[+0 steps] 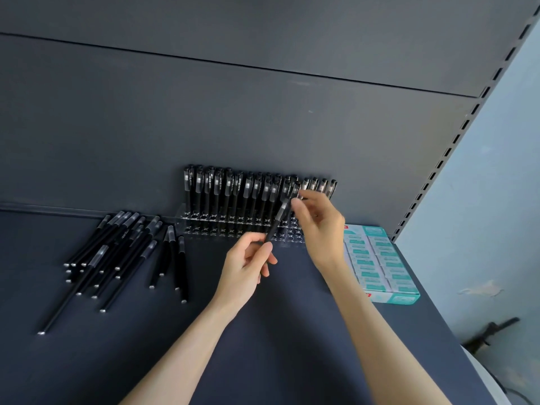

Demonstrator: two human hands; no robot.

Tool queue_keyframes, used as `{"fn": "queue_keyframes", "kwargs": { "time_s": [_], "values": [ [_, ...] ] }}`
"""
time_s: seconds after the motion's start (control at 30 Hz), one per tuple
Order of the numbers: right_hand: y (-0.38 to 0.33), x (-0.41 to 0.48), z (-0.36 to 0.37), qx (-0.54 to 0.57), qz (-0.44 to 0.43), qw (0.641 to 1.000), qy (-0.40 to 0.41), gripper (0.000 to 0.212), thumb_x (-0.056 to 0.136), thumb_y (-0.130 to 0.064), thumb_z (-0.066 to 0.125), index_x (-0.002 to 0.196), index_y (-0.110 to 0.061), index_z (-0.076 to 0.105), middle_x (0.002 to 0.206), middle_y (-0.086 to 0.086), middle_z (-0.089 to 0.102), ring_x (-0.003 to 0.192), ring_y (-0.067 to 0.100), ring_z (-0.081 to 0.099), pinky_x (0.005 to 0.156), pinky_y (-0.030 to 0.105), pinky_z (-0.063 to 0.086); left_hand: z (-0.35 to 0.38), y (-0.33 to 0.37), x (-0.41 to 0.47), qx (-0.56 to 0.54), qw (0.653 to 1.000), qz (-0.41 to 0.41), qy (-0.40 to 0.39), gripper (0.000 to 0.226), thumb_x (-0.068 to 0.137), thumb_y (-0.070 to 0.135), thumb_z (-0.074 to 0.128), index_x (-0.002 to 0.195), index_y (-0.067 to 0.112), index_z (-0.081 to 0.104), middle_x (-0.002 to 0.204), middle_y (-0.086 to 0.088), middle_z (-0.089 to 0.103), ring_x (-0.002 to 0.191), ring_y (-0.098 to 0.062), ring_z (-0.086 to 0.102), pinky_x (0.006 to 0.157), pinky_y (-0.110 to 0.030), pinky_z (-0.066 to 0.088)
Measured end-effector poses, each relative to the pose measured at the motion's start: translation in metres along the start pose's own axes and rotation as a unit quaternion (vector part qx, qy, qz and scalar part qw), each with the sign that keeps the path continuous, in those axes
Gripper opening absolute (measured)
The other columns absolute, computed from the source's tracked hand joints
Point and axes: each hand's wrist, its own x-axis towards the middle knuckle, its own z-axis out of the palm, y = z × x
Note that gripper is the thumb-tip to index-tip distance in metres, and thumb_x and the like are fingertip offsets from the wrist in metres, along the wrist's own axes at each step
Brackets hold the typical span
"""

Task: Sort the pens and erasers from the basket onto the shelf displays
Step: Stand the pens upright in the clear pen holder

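Observation:
A clear acrylic pen stand (201, 226) stands against the shelf's back wall, with several black pens (228, 194) upright in it. One black pen (281, 213) is held slanted in front of the stand. My left hand (248, 266) pinches its lower end and my right hand (317, 220) pinches its capped top end. A pile of loose black pens (122, 252) lies on the shelf to the left. Rows of teal-and-white erasers (377, 261) lie in a display box at the right.
The dark shelf board (277, 331) stretches toward me between my forearms. A slotted metal upright (455, 138) runs up the right side, with a pale blue wall (496, 200) beyond it. No basket is in view.

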Motion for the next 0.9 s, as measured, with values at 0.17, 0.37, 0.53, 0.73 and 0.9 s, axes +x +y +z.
{"fn": "queue_keyframes", "kwargs": {
  "time_s": [0.17,0.37,0.53,0.73,0.9],
  "values": [
    [-0.003,-0.013,-0.003,0.063,0.031,0.995,-0.074,0.029,0.084,-0.014,0.069,0.104,-0.032,0.058,0.078,0.004,0.069,0.072,0.020,0.067,0.076,0.033,0.056,0.003,-0.001,-0.003,0.022,1.000,-0.004,-0.015,0.005,0.092,0.012,0.060,0.096,0.015,0.059,0.076,-0.005,0.071,0.061,-0.015,0.060,0.057,-0.020,0.045],
    [-0.010,-0.002,-0.007,0.057,0.014,0.998,0.026,0.031,0.084,-0.006,0.068,0.103,-0.029,0.060,0.073,-0.004,0.064,0.066,0.017,0.066,0.077,0.040,0.057,-0.025,0.004,0.012,0.210,0.959,0.060,0.180,0.029,0.080,0.028,0.073,0.104,0.017,0.062,0.110,0.003,0.057,0.103,-0.014,0.054,0.090,-0.028,0.044],
    [-0.018,0.018,-0.013,0.004,-0.055,0.994,0.089,0.028,0.086,-0.009,0.065,0.112,-0.018,0.061,0.074,-0.017,0.060,0.070,0.014,0.061,0.076,0.020,0.049,-0.074,0.010,0.039,0.362,0.893,0.012,0.265,0.093,0.069,0.042,0.080,0.138,-0.002,0.035,0.145,-0.014,0.028,0.134,-0.030,0.024,0.111,-0.041,0.024],
    [-0.018,0.034,-0.011,-0.042,-0.091,0.990,0.104,0.029,0.088,-0.008,0.062,0.116,-0.014,0.060,0.078,-0.006,0.062,0.074,0.007,0.058,0.074,0.010,0.045,-0.094,0.010,0.054,0.304,0.935,-0.031,0.181,0.104,0.073,0.043,0.077,0.148,0.003,0.018,0.153,-0.007,0.017,0.140,-0.025,0.026,0.112,-0.039,0.028],
    [-0.011,0.038,-0.007,-0.063,-0.086,0.990,0.091,0.029,0.088,-0.007,0.062,0.116,-0.014,0.061,0.080,-0.003,0.062,0.074,0.012,0.058,0.072,0.005,0.042,-0.091,0.009,0.055,0.294,0.937,-0.028,0.186,0.096,0.076,0.040,0.076,0.146,0.002,0.024,0.150,-0.012,0.029,0.137,-0.027,0.032,0.110,-0.037,0.028]
  ]
}}
